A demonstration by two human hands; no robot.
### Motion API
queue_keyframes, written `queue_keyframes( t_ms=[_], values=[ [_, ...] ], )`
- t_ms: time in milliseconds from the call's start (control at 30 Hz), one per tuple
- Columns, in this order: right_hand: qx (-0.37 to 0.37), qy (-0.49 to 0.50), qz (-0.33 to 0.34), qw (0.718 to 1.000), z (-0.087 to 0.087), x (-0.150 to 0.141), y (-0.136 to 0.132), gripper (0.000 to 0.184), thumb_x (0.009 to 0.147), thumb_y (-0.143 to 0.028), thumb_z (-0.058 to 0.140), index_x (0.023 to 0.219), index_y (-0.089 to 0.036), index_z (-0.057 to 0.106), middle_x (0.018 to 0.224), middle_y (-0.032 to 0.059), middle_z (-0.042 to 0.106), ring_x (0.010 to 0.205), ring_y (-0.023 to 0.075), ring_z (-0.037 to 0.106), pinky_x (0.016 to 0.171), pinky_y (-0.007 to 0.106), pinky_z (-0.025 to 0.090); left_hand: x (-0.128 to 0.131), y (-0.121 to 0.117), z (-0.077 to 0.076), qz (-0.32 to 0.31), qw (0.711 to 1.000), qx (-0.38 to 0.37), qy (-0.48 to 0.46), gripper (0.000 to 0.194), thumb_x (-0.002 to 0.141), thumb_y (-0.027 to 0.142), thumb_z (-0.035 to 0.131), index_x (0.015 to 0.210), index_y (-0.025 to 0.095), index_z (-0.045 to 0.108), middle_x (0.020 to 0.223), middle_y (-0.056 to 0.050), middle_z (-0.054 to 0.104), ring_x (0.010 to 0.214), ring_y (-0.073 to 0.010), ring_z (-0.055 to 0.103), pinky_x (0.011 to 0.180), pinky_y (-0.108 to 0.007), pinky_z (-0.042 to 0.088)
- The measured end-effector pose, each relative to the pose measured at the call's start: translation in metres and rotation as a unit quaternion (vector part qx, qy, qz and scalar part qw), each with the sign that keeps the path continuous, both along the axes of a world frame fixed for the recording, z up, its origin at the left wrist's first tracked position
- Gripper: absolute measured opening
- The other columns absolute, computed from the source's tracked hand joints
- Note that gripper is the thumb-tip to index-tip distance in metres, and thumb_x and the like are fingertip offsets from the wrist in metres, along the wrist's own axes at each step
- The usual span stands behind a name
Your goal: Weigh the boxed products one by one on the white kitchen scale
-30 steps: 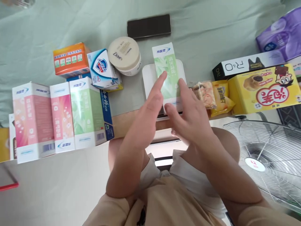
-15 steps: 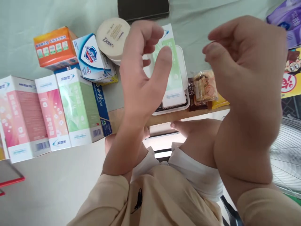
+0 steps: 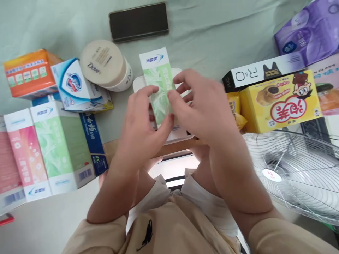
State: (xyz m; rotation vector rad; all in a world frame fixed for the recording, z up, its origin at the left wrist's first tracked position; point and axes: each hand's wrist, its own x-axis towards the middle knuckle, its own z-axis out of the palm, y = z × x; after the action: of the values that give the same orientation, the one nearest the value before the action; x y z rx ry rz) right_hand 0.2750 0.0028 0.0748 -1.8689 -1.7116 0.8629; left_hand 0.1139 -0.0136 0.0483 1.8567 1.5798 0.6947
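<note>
Got one left hand [image 3: 141, 127] and one right hand [image 3: 203, 106], fingers half-curled round one slim green-and-white cardboard carton [image 3: 162, 83] over one white rounded-corner tray [image 3: 138, 83], can't tell if they're actually gripping, plus one flat black phone [image 3: 139, 22] beyond.

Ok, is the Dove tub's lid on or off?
On: the printed cream lid caps the white Dove tub, and no open mouth shows.

I see the left hand [image 3: 141, 121] and right hand [image 3: 203, 107] facing inward, fingers bent, thumbs apart; grip I can't quite judge.
</note>
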Motion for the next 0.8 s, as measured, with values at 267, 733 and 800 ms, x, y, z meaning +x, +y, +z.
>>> queue_keyframes(
  t_ms=[267, 733, 800],
  values=[
    [-0.025, 0.050, 0.005, 0.998, -0.002, 0.013, 0.002, 0.029, 0.097, -0.047, 0.047, 0.109, -0.024, 0.060, 0.119, 0.0061, 0.074, 0.088, 0.0216, 0.072, 0.086, 0.042, 0.054, 0.011, 0.002, 0.001, -0.025, 0.999, 0.032, 0.029, 0.057, 0.082, 0.035, 0.069, 0.137, 0.025, 0.056, 0.135, -0.011, 0.066, 0.118, -0.0266, 0.066, 0.087, -0.042, 0.059],
    [-0.024, 0.052, 0.018, 0.998, -0.002, 0.013, -0.002, 0.022, 0.099, -0.042, 0.049, 0.110, -0.026, 0.059, 0.119, 0.0057, 0.071, 0.101, 0.0251, 0.068, 0.089, 0.042, 0.056, 0.026, -0.011, 0.006, -0.033, 0.997, 0.015, 0.065, 0.081, 0.070, 0.033, 0.085, 0.143, 0.026, 0.050, 0.147, -0.012, 0.060, 0.133, -0.0344, 0.062, 0.118, -0.057, 0.049],
    [-0.027, 0.054, 0.017, 0.998, -0.001, 0.015, -0.004, 0.024, 0.099, -0.043, 0.050, 0.113, -0.025, 0.059, 0.123, 0.0062, 0.069, 0.101, 0.0251, 0.068, 0.090, 0.043, 0.057, 0.025, -0.012, 0.006, -0.022, 0.997, -0.013, 0.069, 0.094, 0.067, 0.033, 0.088, 0.150, 0.029, 0.044, 0.151, -0.012, 0.059, 0.129, -0.0361, 0.065, 0.110, -0.056, 0.055]
  ],
)
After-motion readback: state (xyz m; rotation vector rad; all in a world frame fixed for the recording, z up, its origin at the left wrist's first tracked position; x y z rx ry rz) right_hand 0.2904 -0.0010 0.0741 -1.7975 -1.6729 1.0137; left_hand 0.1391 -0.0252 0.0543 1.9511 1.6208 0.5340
